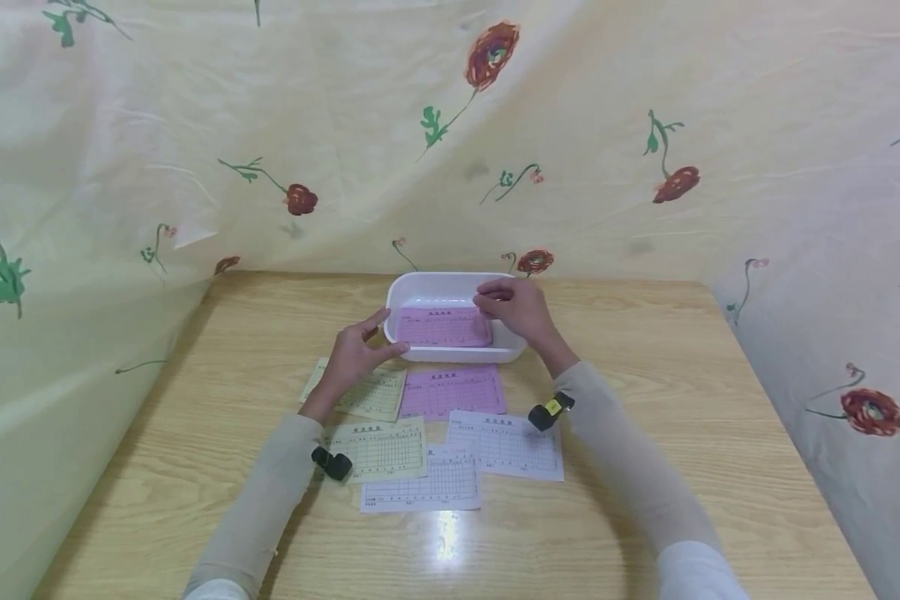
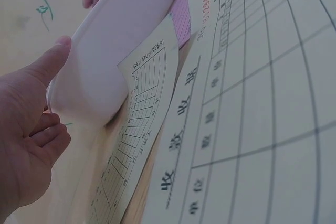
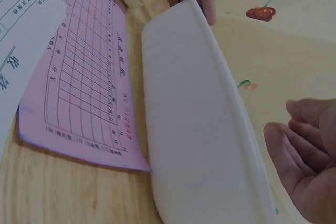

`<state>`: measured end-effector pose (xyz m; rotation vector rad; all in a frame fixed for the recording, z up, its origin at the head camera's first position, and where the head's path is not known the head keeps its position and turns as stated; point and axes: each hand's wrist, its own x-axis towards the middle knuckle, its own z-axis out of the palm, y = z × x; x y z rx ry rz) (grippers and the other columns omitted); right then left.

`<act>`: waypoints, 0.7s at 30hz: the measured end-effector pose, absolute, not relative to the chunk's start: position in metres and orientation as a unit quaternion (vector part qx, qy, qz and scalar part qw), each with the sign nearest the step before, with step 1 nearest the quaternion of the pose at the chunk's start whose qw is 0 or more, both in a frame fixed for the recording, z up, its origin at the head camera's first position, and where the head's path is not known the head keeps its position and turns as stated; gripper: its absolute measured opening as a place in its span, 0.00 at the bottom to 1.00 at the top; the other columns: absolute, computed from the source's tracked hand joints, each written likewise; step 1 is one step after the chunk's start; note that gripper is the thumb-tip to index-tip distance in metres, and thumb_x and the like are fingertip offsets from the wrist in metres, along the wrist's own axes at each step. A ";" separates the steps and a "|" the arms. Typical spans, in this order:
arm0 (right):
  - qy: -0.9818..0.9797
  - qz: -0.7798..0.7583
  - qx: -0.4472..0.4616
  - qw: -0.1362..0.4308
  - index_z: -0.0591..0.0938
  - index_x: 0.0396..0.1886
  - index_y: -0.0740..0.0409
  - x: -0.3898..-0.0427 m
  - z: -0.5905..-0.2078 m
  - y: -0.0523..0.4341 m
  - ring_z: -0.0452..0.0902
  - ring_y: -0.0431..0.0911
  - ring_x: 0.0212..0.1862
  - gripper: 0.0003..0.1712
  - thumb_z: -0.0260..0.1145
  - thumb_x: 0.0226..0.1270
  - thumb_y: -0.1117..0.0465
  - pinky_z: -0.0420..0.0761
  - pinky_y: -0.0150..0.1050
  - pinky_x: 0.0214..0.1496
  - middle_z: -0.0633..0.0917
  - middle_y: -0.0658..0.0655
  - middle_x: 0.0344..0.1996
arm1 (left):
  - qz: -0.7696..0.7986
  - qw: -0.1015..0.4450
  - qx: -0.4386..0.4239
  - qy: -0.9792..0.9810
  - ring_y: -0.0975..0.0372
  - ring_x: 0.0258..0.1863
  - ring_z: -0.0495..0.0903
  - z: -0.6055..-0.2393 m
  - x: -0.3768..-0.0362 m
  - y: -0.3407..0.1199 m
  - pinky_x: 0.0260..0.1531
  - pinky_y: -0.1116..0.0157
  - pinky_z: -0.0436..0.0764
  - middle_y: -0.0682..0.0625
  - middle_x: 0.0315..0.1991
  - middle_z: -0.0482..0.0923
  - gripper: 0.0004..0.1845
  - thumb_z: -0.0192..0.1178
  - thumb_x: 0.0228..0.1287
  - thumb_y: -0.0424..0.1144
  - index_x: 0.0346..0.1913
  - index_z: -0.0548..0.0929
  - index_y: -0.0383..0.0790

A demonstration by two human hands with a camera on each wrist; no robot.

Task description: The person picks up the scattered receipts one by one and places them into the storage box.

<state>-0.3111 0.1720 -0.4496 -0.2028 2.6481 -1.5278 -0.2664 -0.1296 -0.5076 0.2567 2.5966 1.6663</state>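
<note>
Apparently, a pink receipt (image 1: 442, 328) is being settled beside the right hand (image 1: 519, 310), loosely curled, empty; left hand (image 1: 354, 354) grips the plastic tray (image 1: 465, 356); next likely calls for withdrawing.

Looks like smooth plastic on the white tray (image 1: 457, 356), with a soft sheen. Reads as thin, matt paper on the printed slips (image 1: 453, 393) (limp enough to curve at an edge). Shows wood grain across the desk (image 1: 645, 333), glossy under a bright glare. Seems creased cloth on the flowered backdrop (image 1: 345, 100), matt on the sleeves (image 1: 270, 492).
</note>
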 end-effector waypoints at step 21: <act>0.882 -0.457 -0.111 -0.009 0.87 0.53 0.58 -0.233 -0.423 0.218 0.85 0.49 0.43 0.23 0.75 0.66 0.48 0.88 0.35 0.40 0.90 0.56 0.45 | 0.540 0.009 0.102 0.836 0.44 0.75 0.65 -0.511 -0.268 -0.130 0.72 0.49 0.70 0.43 0.78 0.60 0.48 0.77 0.55 0.54 0.75 0.69 0.38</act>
